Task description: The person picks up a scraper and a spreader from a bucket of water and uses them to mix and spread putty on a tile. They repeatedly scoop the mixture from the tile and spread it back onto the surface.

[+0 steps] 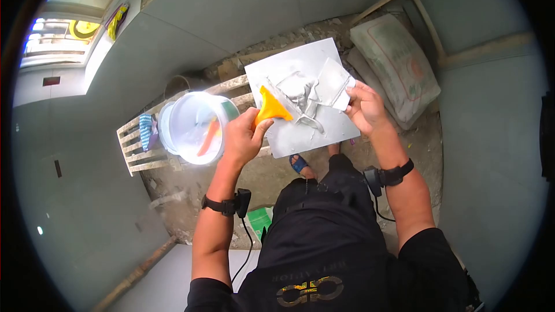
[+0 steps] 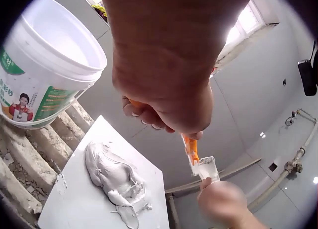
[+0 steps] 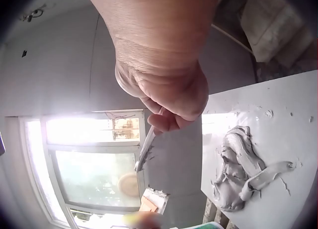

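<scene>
My left hand (image 1: 241,138) grips the orange handle of a scraper (image 1: 272,106), its blade pointing toward the right hand. The fingers and thumb of my right hand (image 1: 368,110) pinch a small, thin white tile (image 1: 333,85) by its edge. Grey paste clings to the tile's rim, as the right wrist view shows. In the left wrist view the scraper (image 2: 191,148) overlaps the far tile (image 2: 208,168). Below both hands lies a large white board (image 1: 332,130) with a heap of grey paste (image 2: 117,177) on it.
A white plastic bucket (image 1: 193,124) with an orange-red tool (image 1: 208,138) inside stands left of the board on a slatted pallet (image 1: 134,164). A filled sack (image 1: 396,63) lies at the right back against the wall. Rubble covers the floor; my sandalled foot (image 1: 299,164) shows under the board.
</scene>
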A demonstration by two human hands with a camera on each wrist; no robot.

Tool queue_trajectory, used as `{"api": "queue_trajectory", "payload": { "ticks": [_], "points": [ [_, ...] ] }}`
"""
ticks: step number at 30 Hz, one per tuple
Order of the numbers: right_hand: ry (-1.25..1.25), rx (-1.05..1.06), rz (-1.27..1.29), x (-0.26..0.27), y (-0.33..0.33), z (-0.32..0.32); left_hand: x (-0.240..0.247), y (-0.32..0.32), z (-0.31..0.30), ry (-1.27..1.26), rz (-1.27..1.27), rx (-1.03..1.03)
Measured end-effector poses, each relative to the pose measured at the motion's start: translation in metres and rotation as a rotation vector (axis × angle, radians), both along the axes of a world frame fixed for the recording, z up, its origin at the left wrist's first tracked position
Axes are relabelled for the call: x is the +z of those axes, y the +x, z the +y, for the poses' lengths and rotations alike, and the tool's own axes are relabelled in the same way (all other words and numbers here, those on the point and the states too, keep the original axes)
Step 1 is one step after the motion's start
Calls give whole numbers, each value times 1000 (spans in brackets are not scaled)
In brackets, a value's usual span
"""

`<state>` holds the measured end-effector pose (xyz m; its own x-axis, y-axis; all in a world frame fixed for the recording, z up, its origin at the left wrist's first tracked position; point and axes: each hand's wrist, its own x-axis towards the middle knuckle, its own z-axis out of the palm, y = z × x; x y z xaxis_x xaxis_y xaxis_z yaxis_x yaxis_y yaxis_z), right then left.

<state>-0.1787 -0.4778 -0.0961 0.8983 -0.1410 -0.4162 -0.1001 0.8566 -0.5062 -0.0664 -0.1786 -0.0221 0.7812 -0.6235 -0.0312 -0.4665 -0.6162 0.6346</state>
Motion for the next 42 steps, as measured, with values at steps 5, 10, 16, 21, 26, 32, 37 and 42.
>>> {"api": "queue_trajectory", "payload": {
  "ticks": [5,10,16,21,26,32,37,42],
  "points": [
    [21,-19,160,7,-9,17,2,-1,-5,-85,-93,53],
    [87,63,132,-3,-9,28,11,-3,-8,-94,-157,-40],
    [101,68,112,10,5,38,14,-5,-7,-20,-296,-271],
    [38,12,16,30,28,27,8,-13,3,98,-290,-351],
    [-1025,27,7,45,15,12,-27,-37,32,-48,252,125],
    [-2086,290,-522,36,-27,26,-62,-71,62,-501,807,435],
    [-2270,578,-611,0,-36,56,-68,-84,69,-609,1144,582],
    [-2349,776,-631,-8,-24,68,-70,-94,67,-675,1445,778]
  ]
}}
